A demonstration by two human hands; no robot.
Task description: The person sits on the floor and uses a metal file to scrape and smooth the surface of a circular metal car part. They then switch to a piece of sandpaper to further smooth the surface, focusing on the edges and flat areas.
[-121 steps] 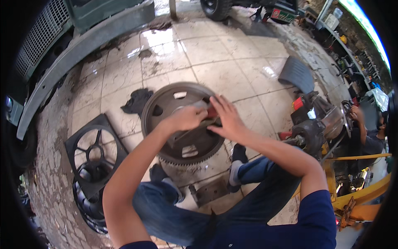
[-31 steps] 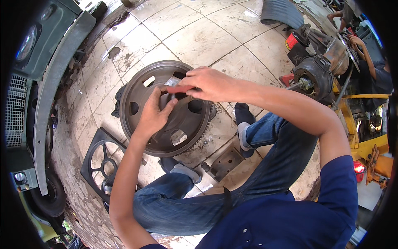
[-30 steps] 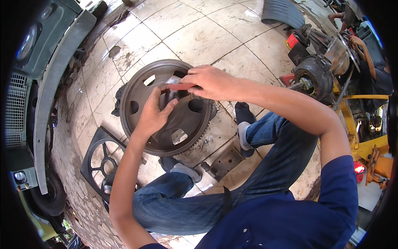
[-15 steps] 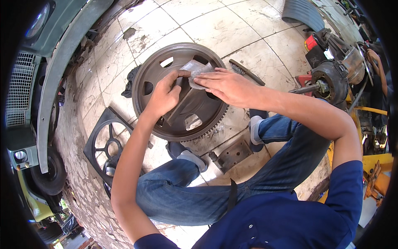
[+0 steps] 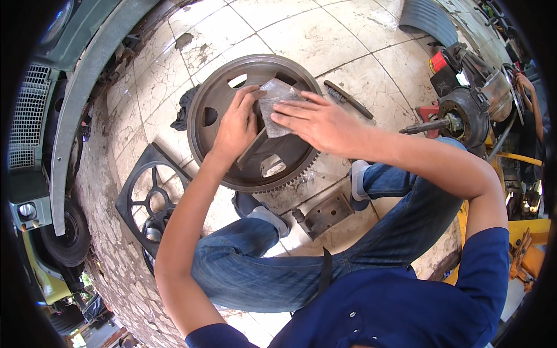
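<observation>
A large round steel flywheel with a toothed rim and several cut-outs lies on the floor in front of me. Above its middle is a creased grey sheet, rough like sandpaper, with a shinier upper part. My left hand is closed at the sheet's left edge, its fingertips at the upper corner. My right hand lies with fingers stretched out flat across the sheet's right side. A narrow flat bar slants across the wheel beside my left hand; whether I hold it is hidden.
A wire brush lies right of the wheel, a black cloth left. Near my feet are a black spoked frame and a drilled metal plate. A vehicle bumper stands left; an axle assembly and another person's arm are at right.
The grey sheet has turned and now shows more of its flat face. My left hand has shifted slightly up and right; the right hand still lies on the sheet.
</observation>
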